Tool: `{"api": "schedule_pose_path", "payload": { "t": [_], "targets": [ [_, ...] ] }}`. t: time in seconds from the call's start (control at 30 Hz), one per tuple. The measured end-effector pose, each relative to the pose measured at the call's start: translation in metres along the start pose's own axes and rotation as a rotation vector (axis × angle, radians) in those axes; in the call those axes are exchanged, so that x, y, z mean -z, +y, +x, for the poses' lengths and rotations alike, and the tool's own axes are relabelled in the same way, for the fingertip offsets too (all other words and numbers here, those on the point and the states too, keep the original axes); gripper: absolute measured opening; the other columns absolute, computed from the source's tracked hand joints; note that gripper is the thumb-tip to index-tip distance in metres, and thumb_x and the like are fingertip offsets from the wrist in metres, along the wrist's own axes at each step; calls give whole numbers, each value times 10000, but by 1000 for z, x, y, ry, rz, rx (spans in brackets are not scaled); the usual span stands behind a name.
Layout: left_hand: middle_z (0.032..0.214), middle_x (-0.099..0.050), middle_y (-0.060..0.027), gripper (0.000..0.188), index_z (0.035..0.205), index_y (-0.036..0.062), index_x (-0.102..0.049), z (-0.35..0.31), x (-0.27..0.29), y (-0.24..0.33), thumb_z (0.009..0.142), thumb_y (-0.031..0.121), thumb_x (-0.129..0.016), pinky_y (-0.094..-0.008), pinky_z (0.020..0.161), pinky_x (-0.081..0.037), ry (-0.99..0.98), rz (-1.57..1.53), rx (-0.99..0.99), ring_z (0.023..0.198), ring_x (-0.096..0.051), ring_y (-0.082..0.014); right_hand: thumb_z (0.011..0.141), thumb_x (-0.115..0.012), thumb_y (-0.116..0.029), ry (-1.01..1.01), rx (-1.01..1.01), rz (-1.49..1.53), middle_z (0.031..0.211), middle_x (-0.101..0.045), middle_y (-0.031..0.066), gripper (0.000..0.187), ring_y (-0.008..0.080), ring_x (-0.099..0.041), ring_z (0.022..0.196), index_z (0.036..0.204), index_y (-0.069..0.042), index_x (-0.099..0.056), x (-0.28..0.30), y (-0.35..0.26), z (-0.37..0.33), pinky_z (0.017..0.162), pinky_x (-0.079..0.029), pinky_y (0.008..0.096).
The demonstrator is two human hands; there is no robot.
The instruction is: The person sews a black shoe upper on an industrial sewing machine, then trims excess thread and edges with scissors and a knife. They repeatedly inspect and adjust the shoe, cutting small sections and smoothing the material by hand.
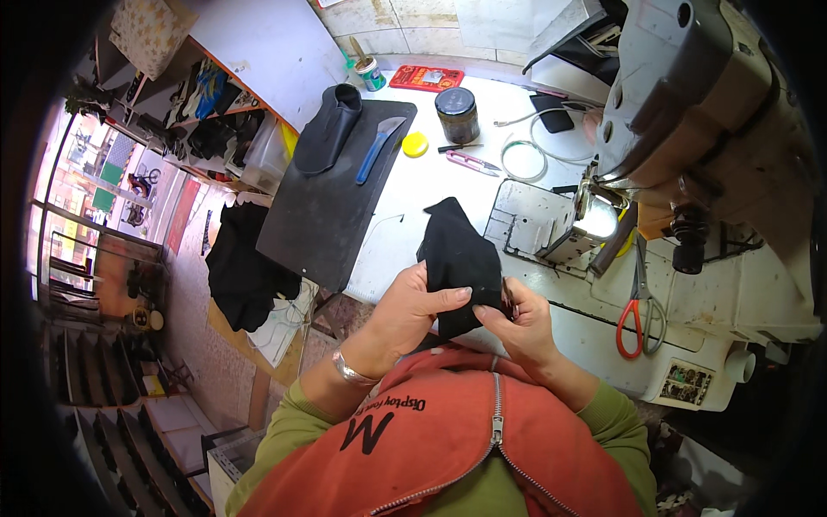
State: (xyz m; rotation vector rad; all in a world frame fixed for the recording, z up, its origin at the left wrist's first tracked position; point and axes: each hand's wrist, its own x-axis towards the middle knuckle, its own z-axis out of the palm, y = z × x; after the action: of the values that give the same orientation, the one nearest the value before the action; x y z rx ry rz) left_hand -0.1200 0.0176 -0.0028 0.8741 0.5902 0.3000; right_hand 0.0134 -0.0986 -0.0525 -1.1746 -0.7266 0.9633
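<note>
A piece of black fabric (461, 250) is held up in front of my chest, over the table's near edge. My left hand (409, 310) grips its left side, thumb lying across the front and the other fingers hidden behind. My right hand (521, 327) pinches the lower right corner with the thumb. Something small, dark and shiny shows among the right fingers; I cannot make out what it is.
A sewing machine (689, 112) fills the right side, with red-handled scissors (637, 314) beside it. On a black mat (310, 215) lie a blue-handled knife (376, 155) and a black leather piece (326, 138). A dark jar (457, 116) and pink snips (472, 164) stand farther back.
</note>
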Motion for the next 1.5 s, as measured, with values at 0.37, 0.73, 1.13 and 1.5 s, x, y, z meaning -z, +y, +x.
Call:
{"api": "schedule_pose_path", "payload": {
  "t": [0.37,0.73,1.13,1.5],
  "targets": [
    [1143,-637,-71,409,1216,-8,-555,-4,-12,-9,825,-20,-676,-312,928,-486,91,-19,19,1041,-612,-161,871,-649,-59,84,-189,301,673,-510,-42,100,18,-410,472,938,-41,-576,-9,-15,13,411,-308,187],
    [1081,-652,-65,366,1167,-15,-596,-7,-2,-4,811,-32,-681,-291,878,-501,88,40,147,961,-628,-152,895,-648,-127,55,-171,338,663,-528,-58,111,12,-412,496,827,-82,-573,-21,-21,19,428,-319,185],
    [1125,-645,-89,338,1199,-41,-566,-8,7,-18,870,6,-630,-316,903,-503,85,11,79,993,-629,-167,975,-535,-161,20,-176,442,618,-478,-26,125,58,-412,466,886,-75,-549,-8,10,17,435,-330,228],
    [1170,-628,-96,328,1222,-29,-554,-9,9,-21,911,57,-608,-318,943,-480,43,-153,-24,1044,-612,-171,953,-592,-289,-288,-584,373,641,-458,-54,234,44,-382,479,965,-56,-603,12,-7,25,433,-346,238]
  ]
}}
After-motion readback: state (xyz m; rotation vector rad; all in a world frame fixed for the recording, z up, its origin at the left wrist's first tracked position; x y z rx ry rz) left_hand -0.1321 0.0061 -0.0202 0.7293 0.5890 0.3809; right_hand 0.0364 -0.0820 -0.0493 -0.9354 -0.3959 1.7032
